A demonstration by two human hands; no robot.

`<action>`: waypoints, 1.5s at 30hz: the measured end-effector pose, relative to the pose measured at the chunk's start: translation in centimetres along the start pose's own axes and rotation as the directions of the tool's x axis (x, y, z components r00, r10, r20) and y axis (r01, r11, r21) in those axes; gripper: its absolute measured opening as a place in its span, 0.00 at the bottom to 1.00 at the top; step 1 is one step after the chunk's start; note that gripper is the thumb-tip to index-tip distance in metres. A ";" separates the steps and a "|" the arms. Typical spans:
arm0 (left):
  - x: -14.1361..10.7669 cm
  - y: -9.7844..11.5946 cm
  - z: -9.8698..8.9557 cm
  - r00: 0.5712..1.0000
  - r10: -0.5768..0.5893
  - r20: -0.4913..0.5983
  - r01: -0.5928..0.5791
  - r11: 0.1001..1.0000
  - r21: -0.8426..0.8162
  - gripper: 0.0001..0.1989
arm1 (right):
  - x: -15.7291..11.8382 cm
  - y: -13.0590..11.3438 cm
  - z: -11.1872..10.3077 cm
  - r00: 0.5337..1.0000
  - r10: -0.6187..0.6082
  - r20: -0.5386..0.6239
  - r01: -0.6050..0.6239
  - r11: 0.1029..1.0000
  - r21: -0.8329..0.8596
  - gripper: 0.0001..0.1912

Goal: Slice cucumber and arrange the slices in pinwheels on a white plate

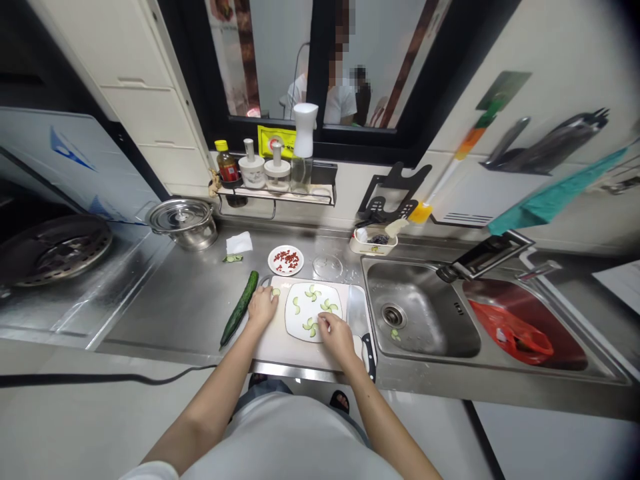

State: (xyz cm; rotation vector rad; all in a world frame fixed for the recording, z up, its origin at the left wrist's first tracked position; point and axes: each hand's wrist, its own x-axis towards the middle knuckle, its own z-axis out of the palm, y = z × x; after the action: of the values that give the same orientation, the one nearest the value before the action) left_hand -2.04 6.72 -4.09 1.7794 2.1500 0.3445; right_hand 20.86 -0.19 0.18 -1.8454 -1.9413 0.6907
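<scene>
A white square plate [315, 299] lies on the cutting board [276, 343], with cucumber slices [313, 293] set out on it in pinwheel shapes. Over the plate's lower right edge, my right hand [337, 335] has its thumb and fingers pinched together beside the pinwheels; whatever is between them is too small to make out. My left hand [263, 307] is at the board's left side, fingers curled in on a pale green cucumber slice at their tips. Just left of that hand lies a whole cucumber [240, 309]. A knife [369, 353] rests along the board's right edge.
Behind the board stands a small dish [285, 261] of red pieces. To the right is a steel sink [425, 340] with a red plastic bag [515, 333] in its second basin. A lidded pot [185, 223] and a white tissue [239, 243] are at the back left.
</scene>
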 end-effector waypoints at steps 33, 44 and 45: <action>-4.2 5.5 -8.3 0.973 -0.002 0.233 0.213 0.406 -0.889 0.15 | 2.0 -3.4 -3.6 0.986 -0.025 -0.167 0.108 0.856 0.506 0.13; -5.8 7.7 -10.6 0.960 0.254 0.113 0.022 0.338 -0.941 0.17 | 2.6 -6.8 -5.0 0.983 -0.149 -0.104 0.181 0.764 0.619 0.08; -5.9 7.8 -10.5 0.959 0.264 0.108 0.016 0.329 -0.944 0.17 | 2.6 -6.8 -5.0 0.983 -0.148 -0.107 0.182 0.762 0.621 0.08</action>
State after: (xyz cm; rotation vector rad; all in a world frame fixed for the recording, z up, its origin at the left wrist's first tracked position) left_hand 1.79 2.69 9.14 1.1292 1.1028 1.0952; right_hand 18.05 2.68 8.03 -1.2421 -1.5402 1.0631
